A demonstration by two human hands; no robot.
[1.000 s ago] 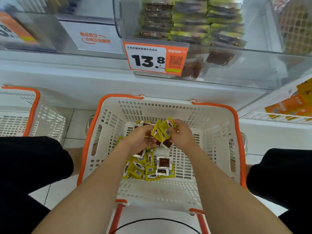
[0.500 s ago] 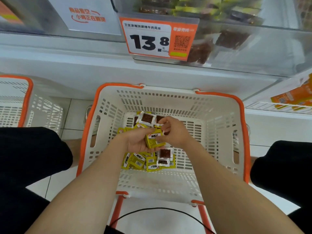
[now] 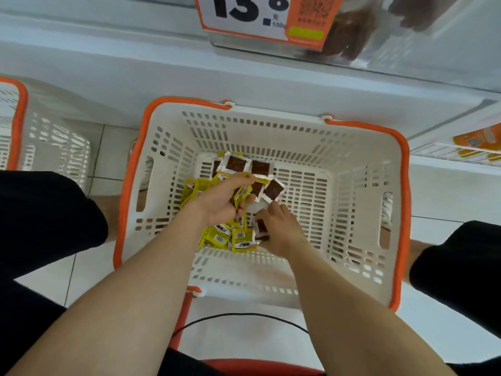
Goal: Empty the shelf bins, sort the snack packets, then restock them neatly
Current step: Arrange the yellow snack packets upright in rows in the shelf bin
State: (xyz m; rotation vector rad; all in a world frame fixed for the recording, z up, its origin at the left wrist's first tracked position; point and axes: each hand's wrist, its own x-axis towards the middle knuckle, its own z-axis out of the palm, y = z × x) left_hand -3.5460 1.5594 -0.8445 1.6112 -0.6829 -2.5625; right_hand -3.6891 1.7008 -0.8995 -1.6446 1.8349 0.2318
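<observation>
- Left edge: a side basket, white with an orange rim, stands on the tiled floor.
- Centre: the basket holds all the loose packets.
- The left hand clenches a bunch of yellow packets, which stick out past its curled fingertips.
- Just below it, a pile of yellow ones lies on the basket floor.
- The right hand pinches a brown packet at the pile's right edge, under thumb and bent fingers.
- Above both hands, spare brown packets lie flat.
- Top: a price tag; upper right, a clear bin.
</observation>
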